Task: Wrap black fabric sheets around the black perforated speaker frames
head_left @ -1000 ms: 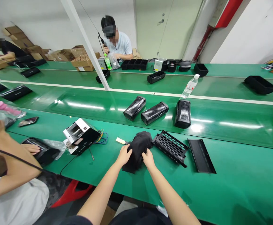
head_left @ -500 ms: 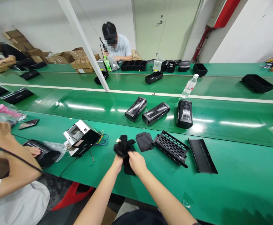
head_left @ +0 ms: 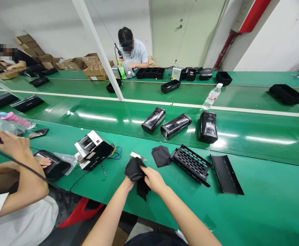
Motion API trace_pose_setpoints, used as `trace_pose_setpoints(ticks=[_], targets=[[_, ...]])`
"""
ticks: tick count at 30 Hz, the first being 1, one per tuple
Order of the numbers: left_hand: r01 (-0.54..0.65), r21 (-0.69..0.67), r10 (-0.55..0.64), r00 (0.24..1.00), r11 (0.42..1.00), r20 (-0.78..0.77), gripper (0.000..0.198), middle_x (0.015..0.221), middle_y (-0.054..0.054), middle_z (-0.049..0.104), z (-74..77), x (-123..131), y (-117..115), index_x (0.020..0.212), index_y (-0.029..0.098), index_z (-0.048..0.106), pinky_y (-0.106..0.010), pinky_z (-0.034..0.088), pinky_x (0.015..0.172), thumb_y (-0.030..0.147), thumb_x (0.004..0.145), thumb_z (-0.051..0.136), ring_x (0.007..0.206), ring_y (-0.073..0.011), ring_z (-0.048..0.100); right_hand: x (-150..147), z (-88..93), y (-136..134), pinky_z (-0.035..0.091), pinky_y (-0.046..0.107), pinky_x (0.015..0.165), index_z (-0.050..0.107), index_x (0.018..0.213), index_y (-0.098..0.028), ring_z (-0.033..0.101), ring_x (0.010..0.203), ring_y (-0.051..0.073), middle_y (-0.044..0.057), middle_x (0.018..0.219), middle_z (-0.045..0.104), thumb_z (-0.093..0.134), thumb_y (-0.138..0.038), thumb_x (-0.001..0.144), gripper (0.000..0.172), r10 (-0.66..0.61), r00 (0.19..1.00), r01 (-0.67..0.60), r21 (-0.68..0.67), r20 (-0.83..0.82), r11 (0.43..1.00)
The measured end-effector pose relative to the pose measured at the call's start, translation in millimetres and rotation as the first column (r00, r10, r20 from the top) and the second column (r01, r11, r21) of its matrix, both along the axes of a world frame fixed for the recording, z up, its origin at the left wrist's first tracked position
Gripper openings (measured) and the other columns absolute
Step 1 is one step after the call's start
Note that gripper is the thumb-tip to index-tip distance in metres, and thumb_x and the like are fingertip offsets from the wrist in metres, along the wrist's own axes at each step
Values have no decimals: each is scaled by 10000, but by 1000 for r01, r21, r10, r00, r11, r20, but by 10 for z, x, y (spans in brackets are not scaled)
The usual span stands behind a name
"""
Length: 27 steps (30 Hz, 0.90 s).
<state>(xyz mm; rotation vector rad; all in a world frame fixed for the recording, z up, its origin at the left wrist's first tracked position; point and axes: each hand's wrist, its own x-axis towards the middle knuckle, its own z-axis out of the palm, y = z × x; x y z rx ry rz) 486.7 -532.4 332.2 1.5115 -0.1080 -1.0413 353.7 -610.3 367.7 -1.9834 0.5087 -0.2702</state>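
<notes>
A bunched black cloth (head_left: 134, 172) sits just above the tabletop edge nearest the person, its long axis running roughly toward the body, with a loose tail hanging down between the wrists. The right hand (head_left: 154, 178) closes on its right side, fingers pressing into the fabric, while the left hand (head_left: 128, 183) meets its lower left, its fingers hidden, so its grip cannot be told. The right hand is nearer a folded black cloth (head_left: 161, 156) and a perforated black plate (head_left: 191, 163); a flat black panel (head_left: 226, 174) lies beyond. The left hand is nearer an opened electronics unit (head_left: 93, 149) with colored wires (head_left: 116, 153). All rest on the green tabletop (head_left: 257, 201). A neighbor's hand (head_left: 14, 143) works further left, among cardboard boxes (head_left: 95, 68) and other workers across the room.
</notes>
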Motion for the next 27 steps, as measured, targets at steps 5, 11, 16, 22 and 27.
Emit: trace_pose_setpoints(ticks=[5,11,16,22,27], targets=[[104,12,-103,994,995,-45,484,1077,-128,639,164,-42,33,956,156,629,-427,397,929,343,524,741,1057,-295,541,-120,-184,-148,402,347,932,138,1380,-188,469,1141,183,82,1322,427,417,-124,709,729,-77,985,20,343,153,939],[179,36,-180,984,983,10,509,1070,-111,641,241,-83,-15,992,170,587,-407,395,921,253,518,751,1031,-272,556,-150,-321,-134,415,386,915,413,1239,-197,520,1086,215,70,1215,541,545,-146,621,634,-226,957,57,648,181,760],[312,25,-313,947,950,77,567,1081,-114,629,384,-65,-78,1082,155,544,-417,398,914,239,555,735,1034,-279,550,-162,-345,-161,391,423,930,538,1060,-201,547,1033,245,66,1101,612,688,-210,570,512,-383,915,179,722,127,668],[616,7,-603,769,788,212,589,1199,-92,562,810,29,-140,1132,174,536,-394,353,968,213,573,718,1106,-258,497,-278,-226,-171,454,422,849,540,1059,-163,594,938,255,97,1029,642,712,-331,583,533,-465,883,232,799,67,555],[829,208,-810,399,519,429,658,1290,-59,478,1089,163,-327,1250,253,419,-378,361,964,241,637,657,1151,-238,462,-351,-146,-107,468,398,826,580,1027,-153,600,928,257,96,985,662,707,-362,564,523,-472,880,261,777,53,573]])
